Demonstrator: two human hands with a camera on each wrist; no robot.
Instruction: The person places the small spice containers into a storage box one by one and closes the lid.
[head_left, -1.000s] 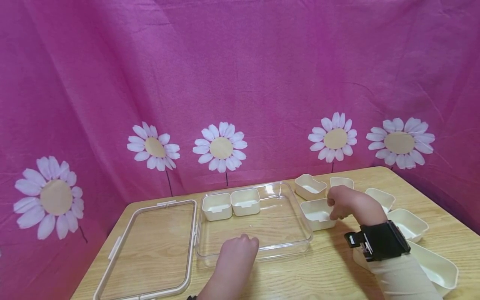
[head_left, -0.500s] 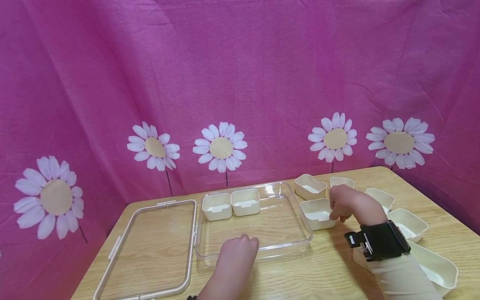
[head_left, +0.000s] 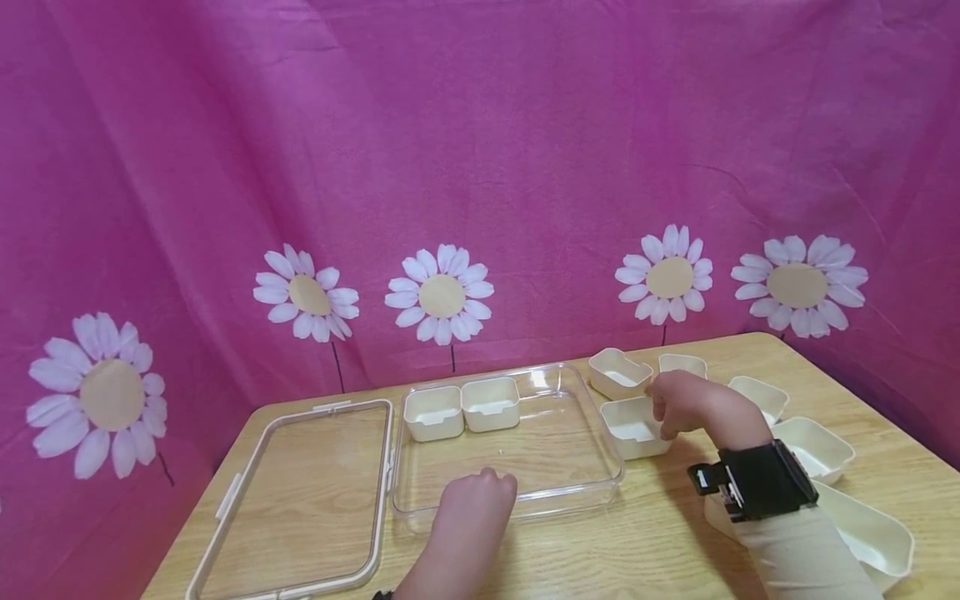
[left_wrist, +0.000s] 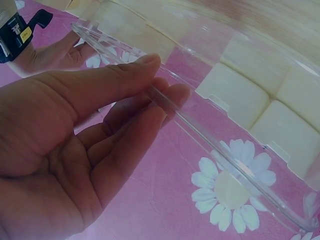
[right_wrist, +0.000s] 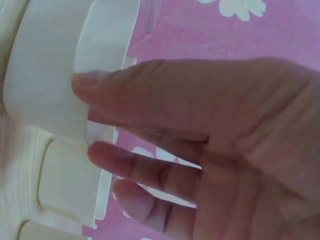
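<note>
A clear plastic box (head_left: 558, 454) lies on the table with two cream bins (head_left: 491, 404) side by side in its back left part. My left hand (head_left: 476, 512) pinches the box's near rim, thumb on one side and fingers on the other, as the left wrist view shows. To the right of the box stands a cream bin (head_left: 626, 429). My right hand (head_left: 701, 408) pinches that bin's right wall; in the right wrist view the thumb (right_wrist: 92, 82) lies on the wall and the index finger is partly hidden behind it.
A clear lid with a pale frame (head_left: 378, 492) lies left of the box. Behind and right of my right hand sit more cream bins, including a notched one (head_left: 618, 375), a squarish one (head_left: 813, 450) and a long one (head_left: 873, 533). A pink flowered cloth (head_left: 525, 167) hangs behind the table.
The right hand's fingers shift slightly right, then back left along the bin's wall. The bin stays in place, and the left hand keeps still on the box rim.
</note>
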